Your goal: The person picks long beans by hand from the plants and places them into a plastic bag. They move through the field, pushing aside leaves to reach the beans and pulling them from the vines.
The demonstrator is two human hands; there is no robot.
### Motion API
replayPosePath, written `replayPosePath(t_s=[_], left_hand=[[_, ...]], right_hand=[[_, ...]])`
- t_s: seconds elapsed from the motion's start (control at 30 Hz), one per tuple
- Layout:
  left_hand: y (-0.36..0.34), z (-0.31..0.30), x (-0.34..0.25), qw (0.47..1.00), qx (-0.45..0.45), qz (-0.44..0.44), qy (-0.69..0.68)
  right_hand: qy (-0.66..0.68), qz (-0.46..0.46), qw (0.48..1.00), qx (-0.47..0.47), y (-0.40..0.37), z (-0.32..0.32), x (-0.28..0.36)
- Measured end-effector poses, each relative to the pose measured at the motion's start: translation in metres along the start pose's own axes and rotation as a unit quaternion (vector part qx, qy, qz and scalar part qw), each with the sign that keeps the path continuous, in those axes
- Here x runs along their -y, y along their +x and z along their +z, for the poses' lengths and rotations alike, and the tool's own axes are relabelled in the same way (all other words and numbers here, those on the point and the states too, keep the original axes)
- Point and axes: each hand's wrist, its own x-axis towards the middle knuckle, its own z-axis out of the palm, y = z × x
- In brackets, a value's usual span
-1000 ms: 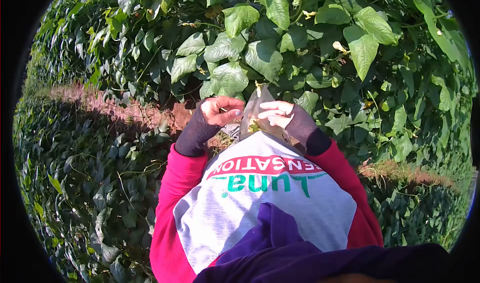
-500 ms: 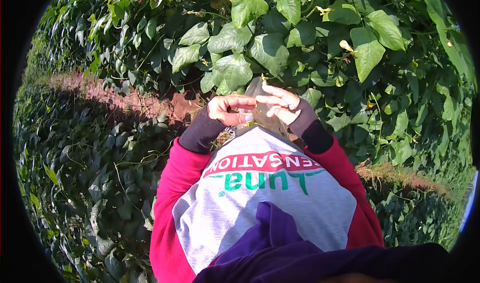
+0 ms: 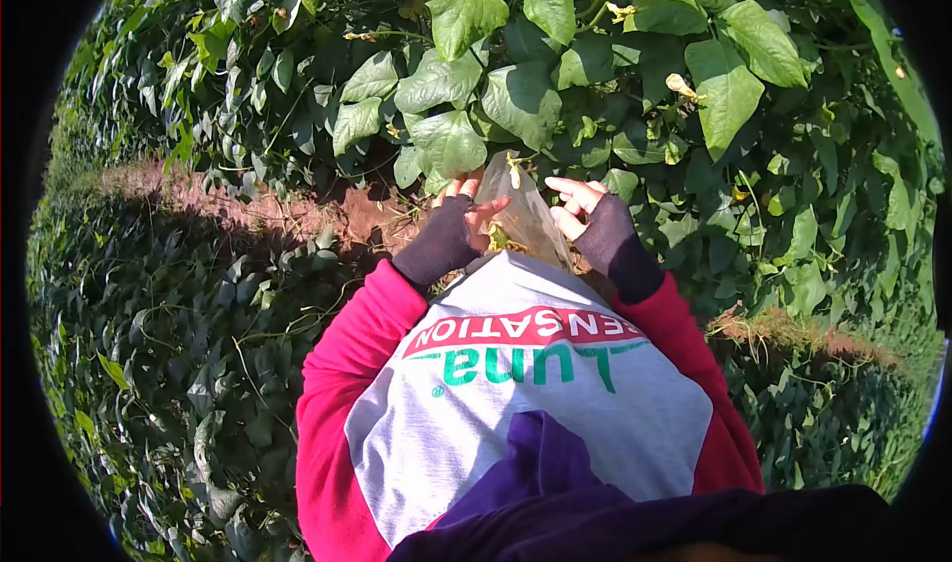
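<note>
In front of my waist hangs a clear plastic bag (image 3: 531,215) with yellow flowers (image 3: 501,239) inside it. A pale yellow flower (image 3: 514,172) shows at the bag's upper edge. My left hand (image 3: 470,205) is beside the bag's left side, thumb and fingers apart, its fingertips close under a broad green leaf (image 3: 448,143). Over on the right side of the bag, my right hand (image 3: 583,205) has its fingers stretched out and nothing between them. Dark fingerless coverings reach over both wrists.
Dense leafy vines (image 3: 595,76) rise directly ahead, with a withered pale flower (image 3: 680,87) among the leaves. Reddish bare soil (image 3: 228,205) runs between the rows at left. More low foliage (image 3: 198,364) spreads on both sides.
My hands, whose fingertips met in front of the bag, have moved apart. The left hand has turned and moved forward toward the leaves; the right has drawn slightly to the right.
</note>
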Motion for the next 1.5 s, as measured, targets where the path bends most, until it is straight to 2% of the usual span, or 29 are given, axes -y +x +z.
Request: replayPosePath(t_s=[0.03, 0.1, 0.13, 0.17, 0.23, 0.27, 0.3, 0.37, 0.4, 0.43, 0.47, 0.5, 0.53, 0.57, 0.6, 0.63, 0.7, 0.83, 0.9, 0.93, 1.1, 1.17, 1.23, 1.3, 1.37, 1.43, 1.5], left_hand=[[-0.002, 0.004, 0.001, 1.0, 0.0, 0.002, 0.002], [0.001, -0.006, -0.004, 0.997, 0.072, -0.028, 0.015], [0.008, -0.004, 0.009, 0.98, 0.186, -0.041, 0.055], [0.005, -0.004, 0.009, 0.98, 0.184, -0.041, 0.058], [-0.001, -0.005, 0.009, 0.986, 0.041, -0.05, -0.153], [0.001, -0.022, 0.0, 0.992, 0.093, 0.037, 0.073], [0.002, -0.041, -0.009, 0.992, 0.089, 0.038, 0.076], [0.002, -0.082, -0.027, 0.987, 0.11, 0.015, -0.117], [0.008, -0.105, -0.027, 0.939, 0.164, -0.085, -0.29], [0.008, -0.125, -0.037, 0.907, 0.08, -0.17, -0.378], [0.013, -0.144, -0.04, 0.913, -0.075, -0.146, -0.374], [0.018, -0.158, -0.035, 0.898, -0.22, -0.142, -0.354], [0.029, -0.168, -0.017, 0.871, -0.328, -0.115, -0.346], [0.04, -0.173, 0.004, 0.85, -0.403, -0.062, -0.334], [0.051, -0.18, 0.019, 0.833, -0.417, -0.08, -0.354], [0.064, -0.181, 0.043, 0.839, -0.417, -0.077, -0.342], [0.086, -0.185, 0.056, 0.867, -0.383, -0.147, -0.284], [0.108, -0.182, 0.071, 0.862, -0.336, -0.124, -0.359], [0.111, -0.187, 0.076, 0.865, -0.291, -0.079, -0.401], [0.11, -0.182, 0.076, 0.86, -0.304, -0.101, -0.397], [0.102, -0.19, 0.078, 0.877, -0.282, -0.08, -0.381], [0.097, -0.197, 0.079, 0.939, -0.22, -0.085, -0.249], [0.084, -0.202, 0.06, 0.943, -0.217, -0.091, -0.237], [0.069, -0.206, 0.045, 0.976, -0.171, -0.12, -0.061], [0.052, -0.199, 0.034, 0.977, -0.183, -0.105, 0.024], [0.038, -0.197, 0.011, 0.973, -0.167, -0.14, 0.078], [0.024, -0.188, 0.001, 0.97, -0.186, -0.142, 0.065]], right_hand=[[0.0, -0.001, 1.0, -0.002, 0.002, -0.001, 0.002], [0.007, -0.102, 0.993, -0.067, 0.007, -0.003, 0.008], [0.018, -0.094, 0.994, -0.055, 0.009, -0.006, 0.011], [0.018, -0.097, 0.994, -0.056, 0.01, -0.008, 0.014], [0.017, -0.097, 0.993, -0.066, 0.014, -0.011, 0.021], [0.016, -0.114, 0.991, -0.075, 0.016, -0.013, 0.025], [0.014, -0.119, 0.99, -0.076, 0.017, -0.015, 0.029], [0.023, -0.134, 0.987, -0.087, 0.018, -0.018, 0.038], [0.037, -0.131, 0.987, -0.087, 0.018, -0.02, 0.041], [0.036, -0.135, 0.986, -0.086, 0.019, -0.022, 0.047], [0.048, -0.141, 0.985, -0.089, 0.019, -0.024, 0.053], [0.06, -0.148, 0.983, -0.093, 0.021, -0.025, 0.058], [0.06, -0.154, 0.982, -0.091, 0.022, -0.024, 0.06], [0.068, -0.172, 0.979, -0.09, 0.024, -0.022, 0.063], [0.075, -0.191, 0.975, -0.091, 0.026, -0.021, 0.065], [0.074, -0.198, 0.973, -0.091, 0.026, -0.02, 0.069], [0.071, -0.201, 0.975, -0.065, 0.024, -0.019, 0.076], [0.013, -0.285, 0.956, -0.076, 0.025, -0.021, 0.077], [0.019, -0.268, 0.96, -0.08, 0.02, -0.024, 0.078], [0.028, -0.253, 0.964, -0.08, 0.018, -0.025, 0.078], [0.033, -0.227, 0.97, -0.084, 0.01, -0.024, 0.068], [0.031, -0.228, 0.97, -0.082, 0.008, -0.024, 0.064], [0.035, -0.206, 0.975, -0.078, 0.006, -0.024, 0.063], [0.036, -0.207, 0.975, -0.076, 0.007, -0.022, 0.058], [0.031, -0.203, 0.975, -0.083, 0.006, -0.023, 0.054], [0.063, -0.164, 0.982, -0.064, 0.003, -0.021, 0.054], [0.035, -0.193, 0.978, -0.067, 0.004, -0.018, 0.045]])
